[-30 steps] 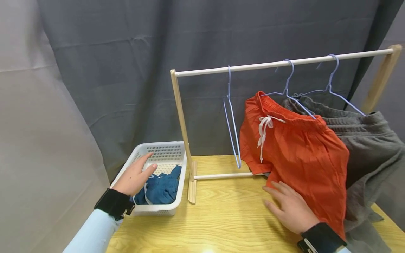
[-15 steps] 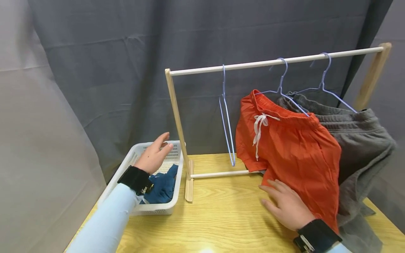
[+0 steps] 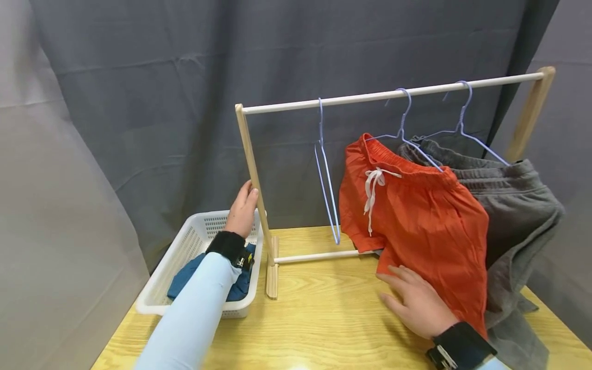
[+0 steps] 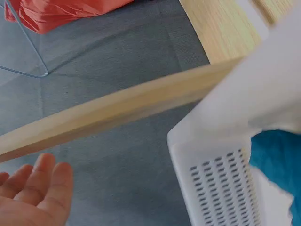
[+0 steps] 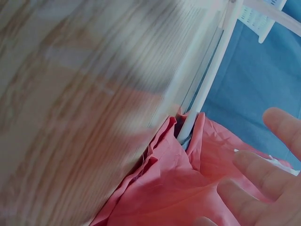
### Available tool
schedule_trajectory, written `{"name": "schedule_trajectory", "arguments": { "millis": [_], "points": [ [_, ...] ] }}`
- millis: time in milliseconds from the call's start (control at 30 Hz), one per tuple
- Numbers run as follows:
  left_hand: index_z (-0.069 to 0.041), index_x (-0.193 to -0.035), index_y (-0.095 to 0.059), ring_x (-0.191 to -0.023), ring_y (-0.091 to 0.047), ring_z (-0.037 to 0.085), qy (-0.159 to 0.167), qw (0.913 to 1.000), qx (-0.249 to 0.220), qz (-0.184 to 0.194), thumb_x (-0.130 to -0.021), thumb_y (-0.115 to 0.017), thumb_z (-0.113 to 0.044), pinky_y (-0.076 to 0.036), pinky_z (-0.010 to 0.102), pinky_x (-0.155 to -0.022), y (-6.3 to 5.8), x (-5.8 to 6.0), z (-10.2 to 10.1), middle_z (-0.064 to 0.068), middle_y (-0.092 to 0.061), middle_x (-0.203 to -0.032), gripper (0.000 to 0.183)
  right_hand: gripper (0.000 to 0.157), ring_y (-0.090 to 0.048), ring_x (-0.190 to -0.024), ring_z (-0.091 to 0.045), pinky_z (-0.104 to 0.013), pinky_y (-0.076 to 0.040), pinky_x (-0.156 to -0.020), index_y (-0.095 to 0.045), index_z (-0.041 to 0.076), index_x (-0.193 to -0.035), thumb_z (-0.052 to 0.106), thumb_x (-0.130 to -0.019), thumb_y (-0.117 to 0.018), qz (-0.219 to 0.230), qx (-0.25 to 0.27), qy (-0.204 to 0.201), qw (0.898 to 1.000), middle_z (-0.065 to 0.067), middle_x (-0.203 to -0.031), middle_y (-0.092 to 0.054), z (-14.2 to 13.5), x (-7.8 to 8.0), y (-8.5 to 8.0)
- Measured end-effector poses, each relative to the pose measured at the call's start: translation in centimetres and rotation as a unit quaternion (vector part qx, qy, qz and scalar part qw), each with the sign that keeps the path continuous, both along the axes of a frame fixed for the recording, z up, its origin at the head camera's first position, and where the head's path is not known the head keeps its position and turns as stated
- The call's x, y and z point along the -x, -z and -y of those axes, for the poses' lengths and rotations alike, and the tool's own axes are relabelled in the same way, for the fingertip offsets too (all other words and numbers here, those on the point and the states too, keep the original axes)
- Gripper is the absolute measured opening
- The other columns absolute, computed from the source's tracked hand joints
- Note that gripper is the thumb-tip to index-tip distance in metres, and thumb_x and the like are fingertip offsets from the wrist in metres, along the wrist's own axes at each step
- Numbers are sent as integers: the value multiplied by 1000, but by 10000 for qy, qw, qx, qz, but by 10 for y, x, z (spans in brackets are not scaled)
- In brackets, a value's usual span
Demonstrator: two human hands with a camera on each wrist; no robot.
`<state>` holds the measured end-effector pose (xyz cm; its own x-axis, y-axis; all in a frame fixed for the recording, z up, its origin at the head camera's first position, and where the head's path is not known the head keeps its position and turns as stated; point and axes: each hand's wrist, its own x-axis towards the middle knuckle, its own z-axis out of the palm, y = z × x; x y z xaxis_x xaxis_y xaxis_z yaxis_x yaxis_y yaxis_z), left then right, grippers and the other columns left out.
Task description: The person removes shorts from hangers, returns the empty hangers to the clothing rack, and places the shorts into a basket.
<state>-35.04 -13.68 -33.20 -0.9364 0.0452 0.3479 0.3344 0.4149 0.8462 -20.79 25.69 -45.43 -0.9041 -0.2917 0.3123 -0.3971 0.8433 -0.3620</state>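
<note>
My left hand (image 3: 241, 211) is beside the left wooden post (image 3: 248, 149) of a small clothes rack, its fingertips right at the wood. The left wrist view shows that hand's fingers (image 4: 57, 188) extended just under the post, not wrapped round it. Red-orange shorts (image 3: 430, 231) with a white drawstring hang from a lilac hanger (image 3: 404, 121). Low over the table in front of them is my right hand (image 3: 418, 303), fingers spread and holding nothing. In the right wrist view its fingers (image 5: 256, 172) overlap the red cloth.
Grey sweat shorts (image 3: 513, 205) hang at the right on another hanger (image 3: 462, 115). A bare lilac hanger (image 3: 326, 190) hangs from the white top rail (image 3: 361, 97). Left of the rack stands a white plastic basket (image 3: 178, 252) with a blue garment (image 3: 185, 275) inside. Grey cloth lines the back.
My left hand has moved up and right, from over the basket to the left post. The right hand stays near the shorts. The head view has shifted, so the rack appears farther left.
</note>
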Motion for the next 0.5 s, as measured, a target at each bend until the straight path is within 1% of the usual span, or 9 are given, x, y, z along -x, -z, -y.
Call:
{"name": "schedule_trajectory", "arguments": {
  "millis": [67, 200, 333, 433, 500],
  "points": [
    [-14, -160, -27, -143, -39, 28, -75, 9997, -246, -31, -110, -32, -43, -30, 46, -116, 4, 5, -4, 13, -39, -157, 58, 44, -41, -135, -48, -66, -36, -103, -65, 16, -135, 34, -95, -70, 57, 5, 13, 10000, -21, -143, -53, -1, 0, -1],
    [-13, -156, -36, -134, -51, 29, -134, 9972, -734, -67, -111, -30, -42, -41, 49, -108, 8, 14, -12, 14, -50, -149, 54, 45, -41, -136, -48, -67, -36, -103, -65, 17, -136, 37, -96, -69, 159, 46, 31, 9999, -20, -143, -53, -4, 0, -2],
    [-12, -150, -43, -126, -57, 30, -13, 9930, -1159, -236, -111, -29, -41, -43, 51, -103, 6, 20, -21, 15, -57, -140, 50, 45, -40, -136, -48, -67, -36, -103, -65, 17, -137, 38, -97, -68, 213, 92, 27, 9997, -20, -144, -53, -5, 0, -1],
    [-9, -144, -46, -118, -61, 32, 25, 9895, -1383, -420, -111, -29, -40, -43, 53, -102, 3, 25, -26, 19, -62, -129, 48, 46, -40, -136, -48, -68, -36, -102, -64, 17, -137, 38, -97, -68, 192, 118, 3, 9997, -20, -144, -52, -6, -1, 1],
    [-6, -140, -47, -112, -64, 33, 3, 9877, -1480, -505, -111, -29, -39, -45, 53, -99, 2, 27, -30, 20, -64, -120, 47, 45, -40, -136, -48, -68, -36, -102, -64, 17, -137, 37, -97, -68, 192, 154, -3, 9997, -19, -145, -52, -6, -1, 2]
  ]
}}
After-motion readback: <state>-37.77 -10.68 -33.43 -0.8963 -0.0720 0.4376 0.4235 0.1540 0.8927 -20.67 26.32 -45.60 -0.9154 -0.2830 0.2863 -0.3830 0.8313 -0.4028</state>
